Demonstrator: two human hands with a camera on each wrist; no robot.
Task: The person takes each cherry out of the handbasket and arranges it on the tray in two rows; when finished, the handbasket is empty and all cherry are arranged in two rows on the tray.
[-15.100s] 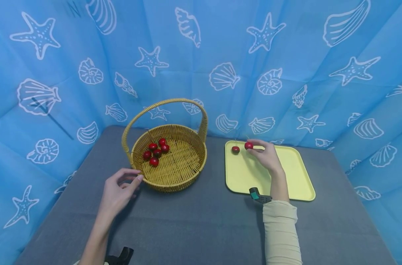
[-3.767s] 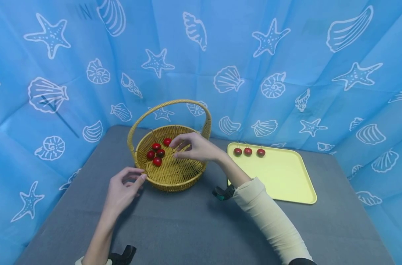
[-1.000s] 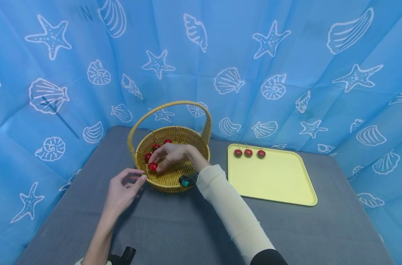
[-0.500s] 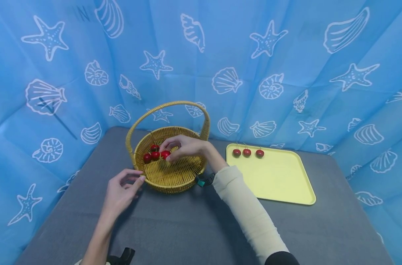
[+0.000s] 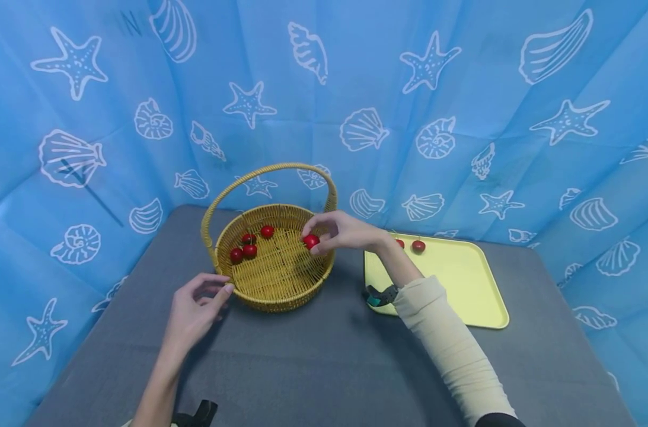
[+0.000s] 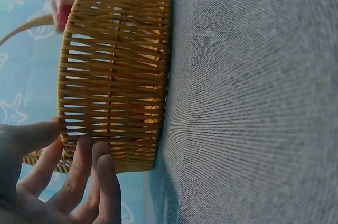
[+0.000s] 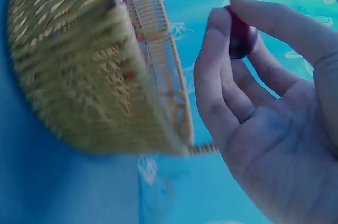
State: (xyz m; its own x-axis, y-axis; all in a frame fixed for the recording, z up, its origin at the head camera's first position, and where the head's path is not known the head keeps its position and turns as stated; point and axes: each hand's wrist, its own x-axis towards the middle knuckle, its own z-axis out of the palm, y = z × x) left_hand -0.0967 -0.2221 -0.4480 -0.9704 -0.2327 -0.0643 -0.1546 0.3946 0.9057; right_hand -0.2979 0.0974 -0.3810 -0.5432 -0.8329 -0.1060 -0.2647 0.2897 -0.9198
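My right hand pinches a red cherry between thumb and fingertips, above the right side of the woven basket. In the right wrist view the same cherry looks dark, with its thin stem curving up. My left hand holds the basket's near-left rim; the left wrist view shows its thumb and fingers on either side of that rim. Several cherries lie loosely grouped in the basket's left half. On the yellow tray a cherry sits near the back edge, another partly behind my right wrist.
The basket's tall arched handle rises over it. The tray lies right of the basket on a grey cloth-covered table. A blue curtain with shell and starfish prints hangs behind and at both sides.
My right hand has taken a cherry from the basket's left part and carried it up and right. Earlier, further cherries were set along the tray's back edge. My left hand stays on the rim.
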